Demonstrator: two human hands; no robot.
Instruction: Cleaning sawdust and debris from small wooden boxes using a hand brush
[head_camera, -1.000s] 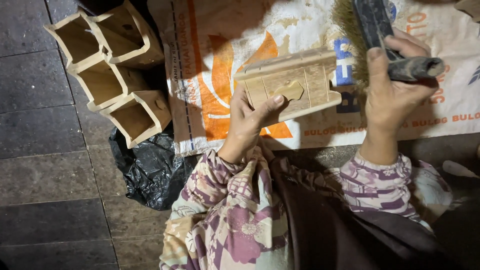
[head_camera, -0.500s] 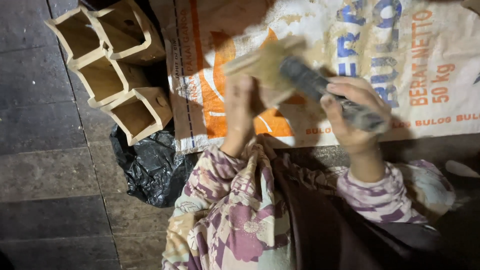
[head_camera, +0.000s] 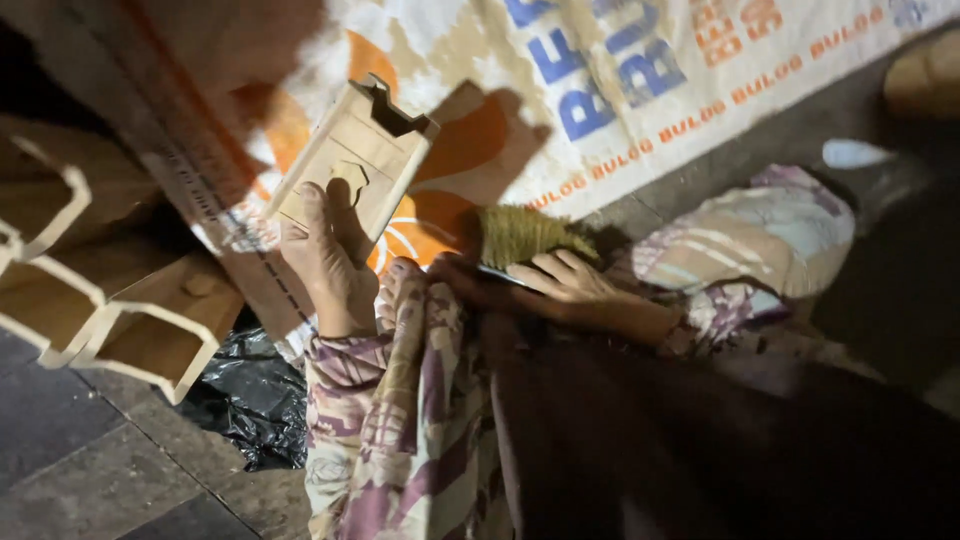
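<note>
Now left hand (head_camera: 325, 265) grips wooden box (head_camera: 350, 165); right hand (head_camera: 570, 285) brush (head_camera: 525, 235).

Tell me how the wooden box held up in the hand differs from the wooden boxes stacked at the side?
The held box is a single piece, gripped from below by the left hand and raised over the printed sack; the stacked boxes lie in a group on the floor, touched by no hand. The held box shows a flat face with a cut-out shape; the stacked boxes show open, hollow insides. Both are pale, unpainted wood of like build.
</note>
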